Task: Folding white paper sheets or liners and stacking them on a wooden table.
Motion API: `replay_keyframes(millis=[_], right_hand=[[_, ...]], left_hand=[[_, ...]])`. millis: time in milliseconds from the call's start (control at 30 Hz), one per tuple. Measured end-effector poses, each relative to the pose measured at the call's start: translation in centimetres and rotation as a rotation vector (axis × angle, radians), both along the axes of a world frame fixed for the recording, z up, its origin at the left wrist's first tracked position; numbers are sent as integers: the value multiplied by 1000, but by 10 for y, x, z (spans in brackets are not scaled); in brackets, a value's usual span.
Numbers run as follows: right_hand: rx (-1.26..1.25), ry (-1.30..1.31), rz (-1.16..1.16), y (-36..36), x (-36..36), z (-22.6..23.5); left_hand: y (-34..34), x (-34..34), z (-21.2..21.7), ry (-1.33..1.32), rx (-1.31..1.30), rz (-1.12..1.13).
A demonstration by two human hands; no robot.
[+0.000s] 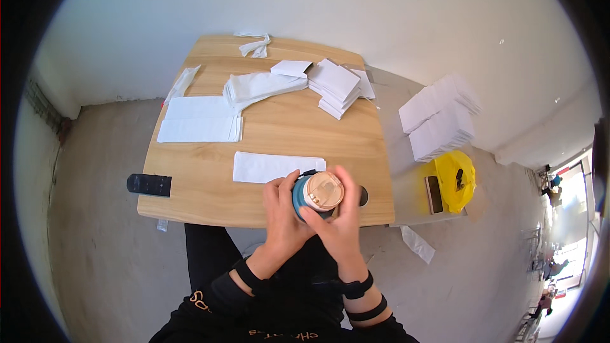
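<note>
Both hands are wrapped round a drinking bottle [322, 192] with a teal body, a white collar and a peach-coloured lid. My left hand [281, 214] grips its left side, and my right hand [341, 223] grips its right side with the thumb across the front below the lid. The bottle stands over the near edge of the wooden table [197, 206]; its lower part is hidden by my hands. Just beyond it lies a flat white paper sleeve [273, 166], partly covered by the bottle and fingers.
A stack of white sheets [198, 119] and white sleeves [264, 87] lie at left and centre; white boxes [335, 86] are piled behind. Rightward are stacked white boxes [438, 117], a yellow bag [456, 181] and a phone [434, 194]. A black object [150, 184] overhangs the left edge.
</note>
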State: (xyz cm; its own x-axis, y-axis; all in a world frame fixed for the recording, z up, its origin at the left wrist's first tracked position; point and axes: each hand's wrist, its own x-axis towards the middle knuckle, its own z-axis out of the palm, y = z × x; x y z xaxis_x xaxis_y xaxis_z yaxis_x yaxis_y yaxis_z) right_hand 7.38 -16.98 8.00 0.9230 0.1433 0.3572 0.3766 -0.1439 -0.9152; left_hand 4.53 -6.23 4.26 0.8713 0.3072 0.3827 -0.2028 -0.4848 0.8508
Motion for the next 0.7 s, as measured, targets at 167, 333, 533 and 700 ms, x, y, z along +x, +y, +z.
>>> replay_keyframes(millis=[167,333,533,700], right_hand=[[-23,21,100,13,-1,4],[26,4,52,18,-2,4],[-5,-11,81,15,2,4],[52,30,117,17,1,3]], left_hand=[[12,-4,-3,-72,-27,-42],[20,0,-1,-57,-179,-196],[23,4,1,49,-286,-242],[23,6,-5,27,-269,-230]])
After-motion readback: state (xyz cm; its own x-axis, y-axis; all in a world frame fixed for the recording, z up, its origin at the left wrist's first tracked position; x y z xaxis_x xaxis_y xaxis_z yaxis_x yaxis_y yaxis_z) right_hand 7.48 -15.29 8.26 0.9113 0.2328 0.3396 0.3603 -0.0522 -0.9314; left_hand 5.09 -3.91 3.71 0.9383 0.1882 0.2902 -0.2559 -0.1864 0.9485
